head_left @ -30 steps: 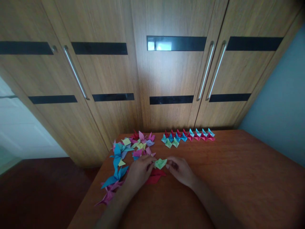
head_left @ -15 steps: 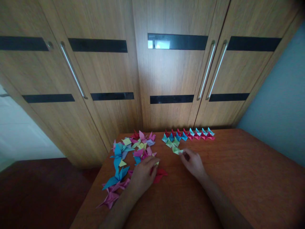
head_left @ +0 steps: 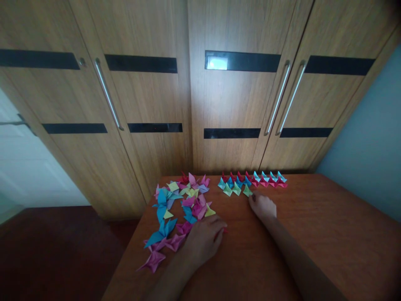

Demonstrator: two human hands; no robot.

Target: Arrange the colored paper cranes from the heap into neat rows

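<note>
My right hand (head_left: 263,205) has its fingers bent, with the fingertips at the edge of a light green origami piece (head_left: 247,190). To that piece's left, two pale green origami pieces (head_left: 232,190) stand in front of a row of blue ones (head_left: 238,182). My left hand (head_left: 206,236) is low over the table with curled fingers. Under its fingertips shows a small part of a red origami piece (head_left: 225,230); the hand hides the rest. A yellow folded piece (head_left: 209,210) lies just beyond the left knuckles.
Pink, blue, purple and yellow origami (head_left: 162,205) lies loosely piled on the left of the brown table (head_left: 300,242). Red and light blue pieces (head_left: 269,179) form neat rows along the back edge. A wooden wardrobe (head_left: 225,154) stands behind, and a blue wall (head_left: 369,138) is at the right.
My right hand has moved right and slightly away from me, bringing the light green piece into the front row's line. My left hand has moved from beside the yellow piece onto the red one.
</note>
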